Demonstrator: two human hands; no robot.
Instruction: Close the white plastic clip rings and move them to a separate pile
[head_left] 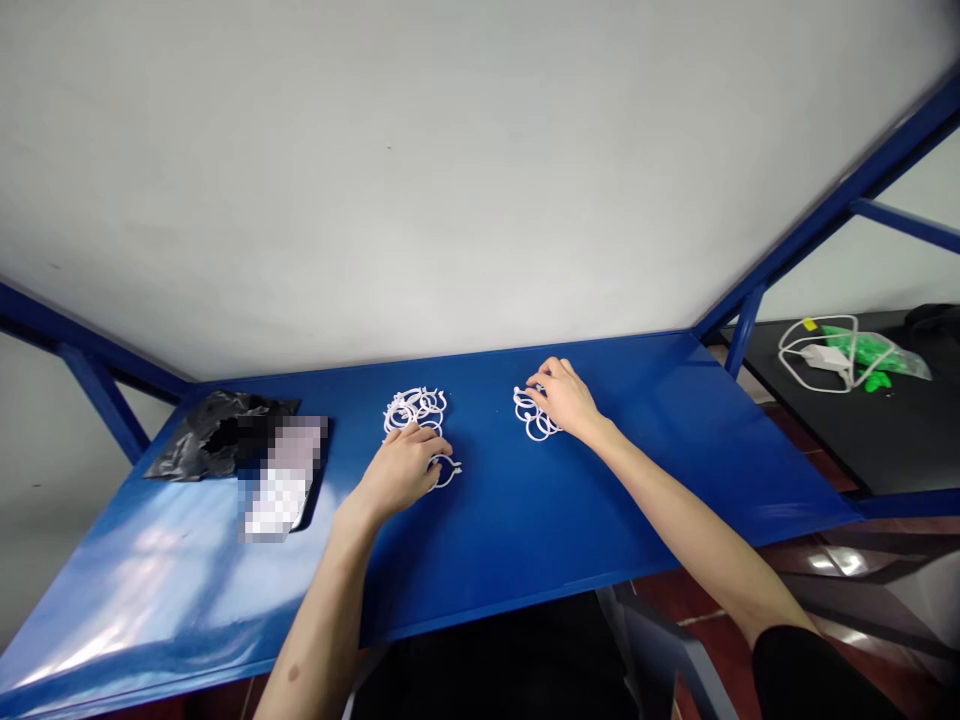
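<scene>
White plastic curtain rings, each with a gap and small knobbed ends, lie in two groups on a blue table. My left hand (405,470) is at the near side of the left pile of rings (412,405), its thumb and fingers closed on one white curtain ring (448,472). That ring partly shows beyond the fingertips. Over the right group of rings (536,425) is my right hand (564,395), with thumb and forefinger pinched at a white ring on its far side. The palm and fingers hide part of this group.
To the left, a crumpled black plastic bag (199,435) lies beside a phone-like slab (289,480), blurred out. Blue frame bars (825,215) rise at both table ends. On a black surface at right are a white cable (784,355) and a clear bag with green pieces (870,350).
</scene>
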